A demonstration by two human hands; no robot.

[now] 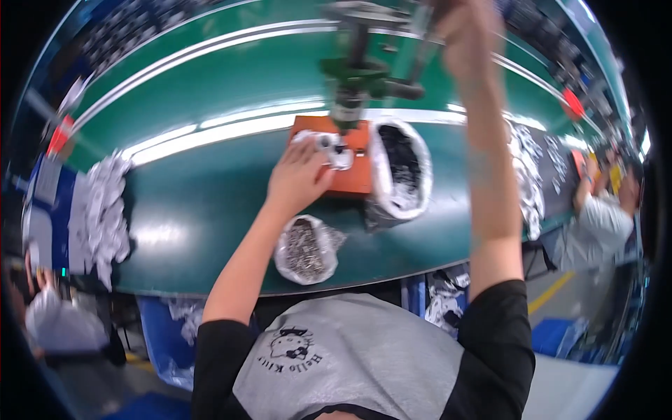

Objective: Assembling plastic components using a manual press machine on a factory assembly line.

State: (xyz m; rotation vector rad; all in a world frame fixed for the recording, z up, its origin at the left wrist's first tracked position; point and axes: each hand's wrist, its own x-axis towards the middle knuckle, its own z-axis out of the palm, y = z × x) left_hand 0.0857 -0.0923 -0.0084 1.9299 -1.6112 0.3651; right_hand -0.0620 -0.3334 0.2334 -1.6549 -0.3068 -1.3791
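My left hand [299,175] holds a small white part with dark round spots [341,155] down on the orange base [350,183] of a green hand press [353,70]. Its fingers lie over the part's left end, and the thumb rests at the near side. The press's ram points down just above the part. My right hand [465,31], raised high and blurred, is closed at the upper end of the press lever [418,59]; its fingertips are partly cut off by the top edge.
Right of the base stands a white bag [422,157] of black pieces. Nearer me is a clear bag [329,264] of small metal pieces. White parts [108,203] pile up left, more [526,175] right. A blue bin [157,329] stands below the table. Co-workers sit at both sides.
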